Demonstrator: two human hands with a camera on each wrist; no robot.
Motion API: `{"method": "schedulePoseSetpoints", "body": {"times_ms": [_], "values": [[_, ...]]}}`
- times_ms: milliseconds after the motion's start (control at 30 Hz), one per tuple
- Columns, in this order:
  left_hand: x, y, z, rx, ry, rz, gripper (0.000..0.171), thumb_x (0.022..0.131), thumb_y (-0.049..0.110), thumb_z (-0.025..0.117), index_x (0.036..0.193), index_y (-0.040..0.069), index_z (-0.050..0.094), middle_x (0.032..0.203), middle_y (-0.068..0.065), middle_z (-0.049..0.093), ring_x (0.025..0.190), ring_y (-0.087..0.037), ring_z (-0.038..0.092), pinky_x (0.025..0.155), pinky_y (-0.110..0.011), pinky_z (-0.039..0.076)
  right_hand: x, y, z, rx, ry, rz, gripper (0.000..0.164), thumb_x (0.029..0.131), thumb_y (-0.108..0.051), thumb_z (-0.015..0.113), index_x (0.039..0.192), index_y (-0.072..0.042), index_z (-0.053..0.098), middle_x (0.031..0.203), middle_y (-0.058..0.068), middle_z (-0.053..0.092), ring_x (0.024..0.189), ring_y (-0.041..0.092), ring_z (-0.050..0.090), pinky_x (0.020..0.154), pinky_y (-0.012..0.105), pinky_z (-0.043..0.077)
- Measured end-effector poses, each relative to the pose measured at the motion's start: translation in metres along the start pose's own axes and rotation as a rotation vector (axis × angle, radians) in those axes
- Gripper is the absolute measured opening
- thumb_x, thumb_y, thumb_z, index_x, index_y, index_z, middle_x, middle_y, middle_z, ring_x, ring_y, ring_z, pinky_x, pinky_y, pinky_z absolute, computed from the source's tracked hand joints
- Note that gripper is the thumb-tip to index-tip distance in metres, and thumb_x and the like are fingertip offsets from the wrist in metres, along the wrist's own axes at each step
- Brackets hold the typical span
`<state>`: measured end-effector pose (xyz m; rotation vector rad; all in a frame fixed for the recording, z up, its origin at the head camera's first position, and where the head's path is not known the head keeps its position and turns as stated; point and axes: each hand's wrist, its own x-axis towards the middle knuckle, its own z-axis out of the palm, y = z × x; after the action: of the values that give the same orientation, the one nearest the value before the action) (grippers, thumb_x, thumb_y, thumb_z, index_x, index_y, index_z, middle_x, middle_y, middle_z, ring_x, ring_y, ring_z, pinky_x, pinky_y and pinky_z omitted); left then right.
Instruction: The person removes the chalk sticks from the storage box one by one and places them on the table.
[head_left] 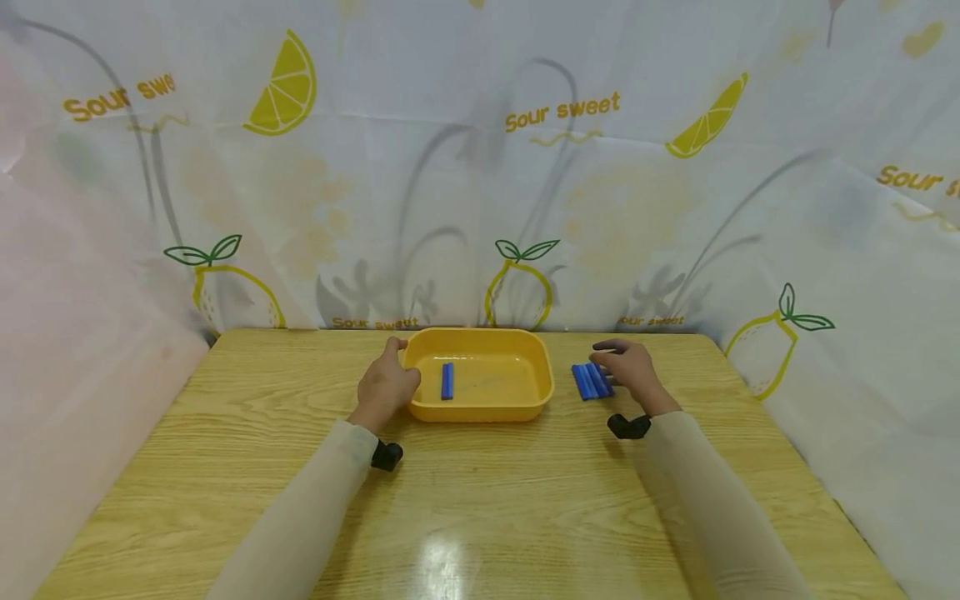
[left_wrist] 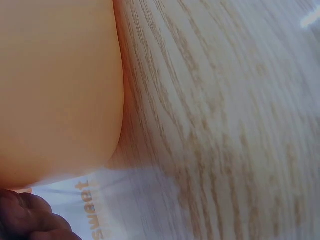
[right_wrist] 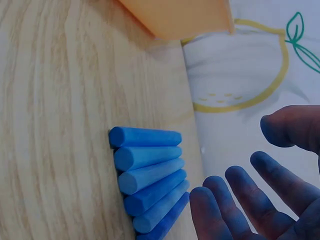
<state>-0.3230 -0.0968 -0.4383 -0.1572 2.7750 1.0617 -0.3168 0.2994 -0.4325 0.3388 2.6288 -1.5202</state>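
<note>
A yellow plastic tub (head_left: pixel 480 413) sits near the back edge of the table, with two blue chalk sticks (head_left: pixel 447 382) side by side inside it. My left hand (head_left: pixel 386 383) grips the tub's left end; in the left wrist view its curled fingers (left_wrist: pixel 32 217) show past the tub wall (left_wrist: pixel 60 90). To the right of the tub lies a row of several blue chalk sticks (head_left: pixel 588 383). My right hand (head_left: pixel 630 367) hovers at their far right side. In the right wrist view its blue-stained fingers (right_wrist: pixel 255 195) are spread, holding nothing, beside the chalk row (right_wrist: pixel 152 175).
The wood-grain table (head_left: pixel 465 500) stretches toward me under both forearms. Behind it hangs a white cloth (head_left: pixel 450 183) with lemon prints, meeting the table's back edge close behind the tub. A black wrist camera (head_left: pixel 628 427) sits under the right sleeve.
</note>
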Motion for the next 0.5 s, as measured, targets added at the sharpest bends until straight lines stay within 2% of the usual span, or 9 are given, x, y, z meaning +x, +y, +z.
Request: {"method": "schedulePoseSetpoints", "body": {"times_ms": [267, 500], "values": [[0.0, 0.0, -0.003, 0.002, 0.014, 0.004, 0.061, 0.088, 0.023, 0.048, 0.146, 0.023, 0.03, 0.068, -0.008, 0.055, 0.053, -0.021, 0.046, 0.047, -0.03, 0.035, 0.0, -0.011, 0.001, 0.059, -0.006, -0.044, 0.049, 0.089, -0.026, 0.065, 0.132, -0.004, 0.055, 0.121, 0.021, 0.062, 0.106, 0.036, 0.064, 0.087, 0.043, 0.054], [0.0, 0.0, 0.0, -0.001, 0.007, 0.004, 0.062, 0.088, 0.022, 0.048, 0.147, 0.023, 0.029, 0.064, -0.006, 0.052, 0.05, -0.02, 0.043, 0.045, -0.029, 0.034, -0.002, -0.021, 0.003, 0.101, -0.041, -0.038, 0.05, 0.091, -0.022, 0.062, 0.135, -0.002, 0.052, 0.132, 0.025, 0.054, 0.119, 0.039, 0.057, 0.094, 0.047, 0.05]]}}
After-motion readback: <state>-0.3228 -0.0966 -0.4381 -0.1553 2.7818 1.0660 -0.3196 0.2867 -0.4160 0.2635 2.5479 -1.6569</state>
